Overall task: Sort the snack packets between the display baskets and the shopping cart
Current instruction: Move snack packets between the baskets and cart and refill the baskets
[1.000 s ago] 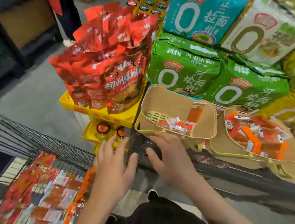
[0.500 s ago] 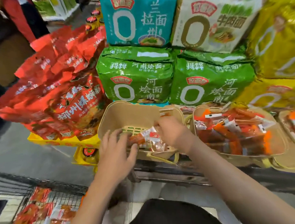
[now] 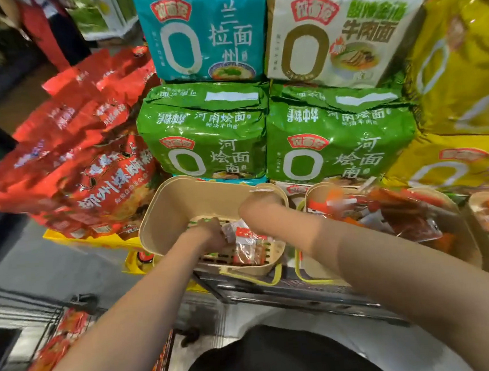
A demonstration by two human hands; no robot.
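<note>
While both reach into one beige basket (image 3: pixel 175 211):
Left hand (image 3: pixel 209 236): fingers curled on snack packets (image 3: pixel 248 243) on the slatted floor.
Right hand (image 3: pixel 261 206): bent over the far rim; grip unclear.
Neighbouring basket (image 3: pixel 314 197): full of packets.
Shelf (image 3: pixel 289 287): metal, carrying the baskets.
Cart (image 3: pixel 45 341): lower left, packets inside.
Behind: stacked noodle bags (image 3: pixel 204 135).

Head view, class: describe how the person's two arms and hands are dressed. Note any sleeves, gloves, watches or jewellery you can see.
Both forearms are bare from the frame edge to the wrists: no sleeves, gloves, watch or bracelet show. The left hand and right hand are bare too; no rings are visible, though motion blur hides much of the fingers. A dark garment covers the torso below.
</note>
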